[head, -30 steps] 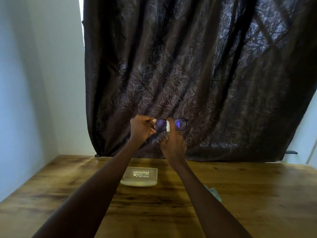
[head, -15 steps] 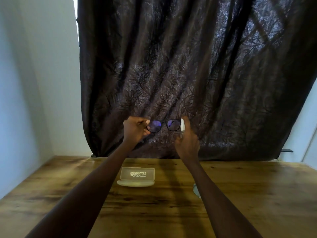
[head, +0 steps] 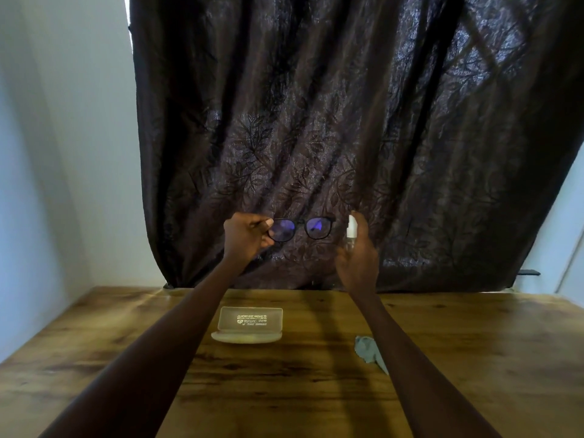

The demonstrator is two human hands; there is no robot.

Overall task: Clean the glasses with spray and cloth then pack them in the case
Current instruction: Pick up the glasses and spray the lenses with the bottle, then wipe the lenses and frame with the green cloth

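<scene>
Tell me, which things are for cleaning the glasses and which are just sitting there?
For the job: glasses, pinched in the left hand; spray bottle, held in the right hand; cloth and case, lying on the table.
Just there: curtain; wall.

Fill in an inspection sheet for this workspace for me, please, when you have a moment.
Surface: wooden table, dark grain marks.
Job's things: glasses held up in the air; spray bottle upright beside them, apart; case on the table; cloth crumpled on the table, partly behind the right forearm.
Clutter: nothing seen.
Hands: left hand pinches the glasses at one end; right hand holds the spray bottle.
Cables: nothing seen.
Surroundings: dark patterned curtain behind the table; pale walls at the sides.
</scene>
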